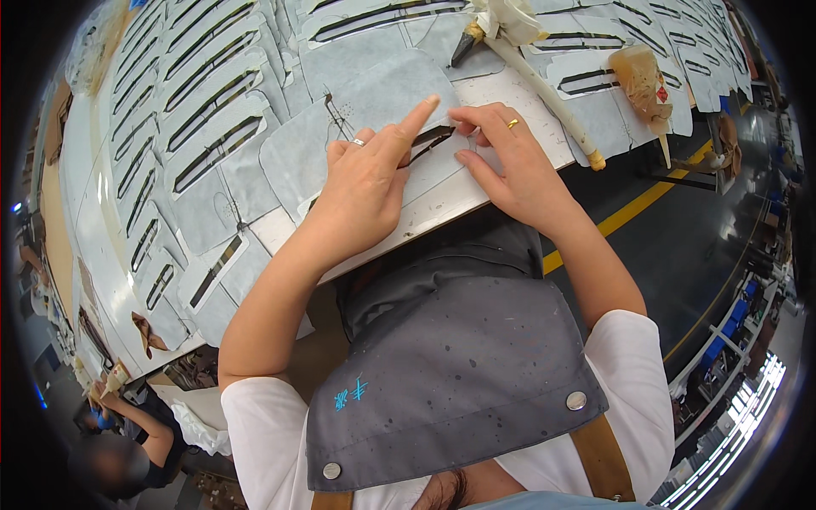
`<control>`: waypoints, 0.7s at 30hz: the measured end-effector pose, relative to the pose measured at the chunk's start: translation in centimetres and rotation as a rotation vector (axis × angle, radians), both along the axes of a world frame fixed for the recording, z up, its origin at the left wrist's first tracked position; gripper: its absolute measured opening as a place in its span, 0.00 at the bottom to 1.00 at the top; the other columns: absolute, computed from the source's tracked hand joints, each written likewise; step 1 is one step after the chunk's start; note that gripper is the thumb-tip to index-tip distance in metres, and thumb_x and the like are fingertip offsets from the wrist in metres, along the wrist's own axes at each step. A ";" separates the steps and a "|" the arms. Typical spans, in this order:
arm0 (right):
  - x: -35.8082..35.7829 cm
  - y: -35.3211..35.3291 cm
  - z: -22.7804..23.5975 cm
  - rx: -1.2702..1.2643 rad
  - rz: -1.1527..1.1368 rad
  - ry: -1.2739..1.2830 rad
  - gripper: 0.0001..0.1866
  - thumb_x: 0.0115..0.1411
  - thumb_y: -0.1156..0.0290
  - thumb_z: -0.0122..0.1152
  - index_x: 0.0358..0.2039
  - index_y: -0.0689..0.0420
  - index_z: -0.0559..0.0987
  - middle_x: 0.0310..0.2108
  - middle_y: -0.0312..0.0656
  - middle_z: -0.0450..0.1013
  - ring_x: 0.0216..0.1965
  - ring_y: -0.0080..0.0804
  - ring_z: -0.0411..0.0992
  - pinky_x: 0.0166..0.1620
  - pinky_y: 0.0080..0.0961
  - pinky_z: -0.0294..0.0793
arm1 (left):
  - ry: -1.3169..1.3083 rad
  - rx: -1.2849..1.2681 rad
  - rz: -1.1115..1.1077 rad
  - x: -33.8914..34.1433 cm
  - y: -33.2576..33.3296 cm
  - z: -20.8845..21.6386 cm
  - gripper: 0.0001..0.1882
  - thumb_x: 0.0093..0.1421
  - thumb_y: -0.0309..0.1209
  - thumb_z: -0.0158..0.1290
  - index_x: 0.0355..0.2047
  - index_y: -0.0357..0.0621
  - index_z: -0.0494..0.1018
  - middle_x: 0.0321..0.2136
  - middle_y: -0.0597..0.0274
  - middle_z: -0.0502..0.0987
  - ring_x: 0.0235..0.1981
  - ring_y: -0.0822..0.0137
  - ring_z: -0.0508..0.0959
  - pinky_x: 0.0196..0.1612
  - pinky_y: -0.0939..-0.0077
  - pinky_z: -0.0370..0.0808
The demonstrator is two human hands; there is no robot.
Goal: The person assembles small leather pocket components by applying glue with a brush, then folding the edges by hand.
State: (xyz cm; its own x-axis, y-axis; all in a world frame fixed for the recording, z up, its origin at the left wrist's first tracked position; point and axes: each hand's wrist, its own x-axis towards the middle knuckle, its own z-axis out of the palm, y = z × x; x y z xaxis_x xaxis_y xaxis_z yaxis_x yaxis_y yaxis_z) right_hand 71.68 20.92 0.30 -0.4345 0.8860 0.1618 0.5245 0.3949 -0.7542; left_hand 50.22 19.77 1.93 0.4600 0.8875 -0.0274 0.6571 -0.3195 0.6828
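A pale grey fabric panel (399, 93) with a dark-edged slot (433, 140) lies in front of me at the table's near edge. Across the panel's lower part rests my left hand (365, 187), its index finger stretched up and to the right; the other fingers are partly hidden. My right hand (510, 166) is at the slot's right end, fingers bent and thumb apart from them. Its fingertips touch the panel near the slot, and nothing shows clearly between them. My left hand covers the slot's left part. Dark threads (338, 116) lie on the panel.
Many similar slotted panels (212, 110) overlap across the white table (416, 212). A pale stick-handled tool (552, 102) lies at the right, beside a brownish plastic-wrapped piece (639, 81). A yellow floor line (629, 208) runs right of the table. Another person (127, 450) is at lower left.
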 end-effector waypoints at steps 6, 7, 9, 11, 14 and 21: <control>0.0 -0.1 -0.5 0.045 -0.001 -0.002 0.18 0.56 0.77 0.58 0.48 0.59 0.72 0.41 0.46 0.70 0.44 0.44 0.68 0.49 0.35 0.68 | 0.003 0.115 0.052 0.4 0.1 -1.4 0.18 0.57 0.22 0.52 0.49 0.46 0.74 0.33 0.64 0.73 0.37 0.66 0.72 0.44 0.69 0.59; 0.1 0.0 -0.5 0.038 0.009 -0.007 0.17 0.56 0.77 0.58 0.48 0.58 0.72 0.41 0.46 0.70 0.44 0.44 0.68 0.48 0.35 0.68 | 0.009 0.128 0.048 0.5 0.1 -1.5 0.16 0.57 0.23 0.53 0.47 0.46 0.75 0.33 0.63 0.73 0.37 0.66 0.73 0.44 0.69 0.59; 0.3 0.1 -0.5 0.031 0.018 -0.012 0.17 0.56 0.77 0.58 0.48 0.58 0.72 0.41 0.46 0.70 0.44 0.44 0.68 0.48 0.35 0.69 | -0.033 0.137 0.044 0.6 0.1 -1.7 0.15 0.57 0.22 0.53 0.46 0.45 0.76 0.34 0.63 0.73 0.37 0.65 0.73 0.43 0.70 0.60; 0.5 0.3 -0.6 0.004 0.042 0.046 0.15 0.56 0.78 0.58 0.45 0.58 0.74 0.41 0.46 0.70 0.44 0.45 0.68 0.47 0.35 0.69 | -0.075 0.145 0.041 0.8 0.2 -2.0 0.15 0.57 0.22 0.53 0.45 0.45 0.77 0.34 0.62 0.73 0.37 0.64 0.73 0.43 0.70 0.60; 0.6 0.6 -0.3 0.025 0.064 0.025 0.12 0.55 0.78 0.59 0.42 0.58 0.76 0.40 0.45 0.70 0.43 0.43 0.68 0.47 0.34 0.70 | -0.090 0.246 0.009 0.9 0.1 -2.4 0.16 0.55 0.20 0.53 0.44 0.45 0.77 0.34 0.63 0.73 0.36 0.63 0.72 0.42 0.70 0.62; 1.1 0.4 -0.4 0.209 0.140 -0.143 0.10 0.56 0.77 0.61 0.40 0.58 0.79 0.42 0.42 0.68 0.43 0.39 0.68 0.44 0.28 0.71 | 0.053 0.475 -0.077 1.2 -0.2 -2.8 0.19 0.48 0.21 0.53 0.42 0.44 0.77 0.33 0.67 0.72 0.36 0.64 0.71 0.37 0.68 0.64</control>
State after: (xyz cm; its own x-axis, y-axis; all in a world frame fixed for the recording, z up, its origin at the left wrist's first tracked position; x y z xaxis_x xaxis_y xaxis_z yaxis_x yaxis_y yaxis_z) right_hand 72.79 21.28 -0.13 -0.5819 0.7697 0.2628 0.5494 0.6102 -0.5708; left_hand 51.40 19.55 -0.87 0.5336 0.7710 0.3476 0.6495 -0.6368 0.4154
